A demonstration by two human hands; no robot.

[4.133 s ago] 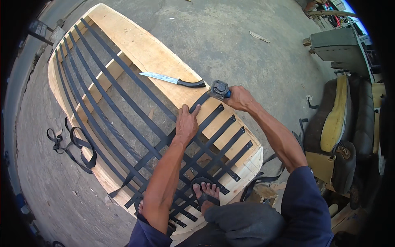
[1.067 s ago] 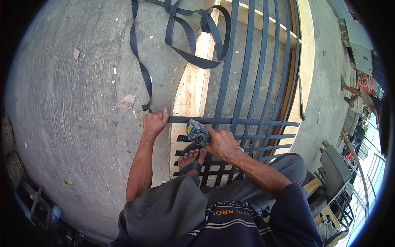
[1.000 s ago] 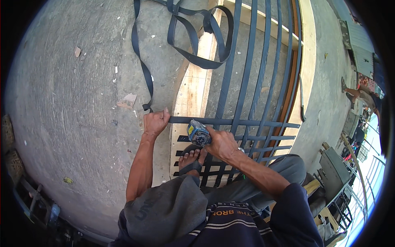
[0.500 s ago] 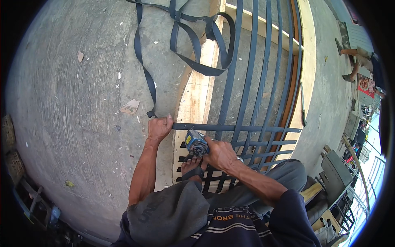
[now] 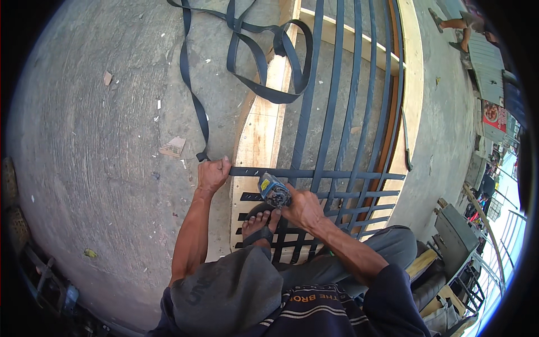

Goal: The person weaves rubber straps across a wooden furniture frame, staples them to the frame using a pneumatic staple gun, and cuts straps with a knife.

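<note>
My left hand [image 5: 213, 174] is closed on a black elastic webbing strap [image 5: 337, 175], pulling it taut across a wooden frame [image 5: 259, 132] just past its left edge. Small pale staples show in the strap where it crosses the left rail. In my right hand [image 5: 305, 211] is a blue staple gun [image 5: 273, 190], fingers wrapped round its grip. The gun is just on the near side of that strap, over the woven straps; whether it touches them I cannot tell. My sandalled foot [image 5: 258, 226] rests on the frame's near left part.
Loose webbing [image 5: 193, 101] runs from my left hand to coils over the left rail. Several lengthwise straps [image 5: 330, 95] span the frame. A thin dark curved tool [image 5: 407, 151] lies along the right rail. Another person's legs [image 5: 461, 31] are at the far right.
The staple gun has shifted slightly right along the strap, uncovering staples on the left rail. My left hand keeps its hold. The other person has moved farther off, and the view has shifted a little.
</note>
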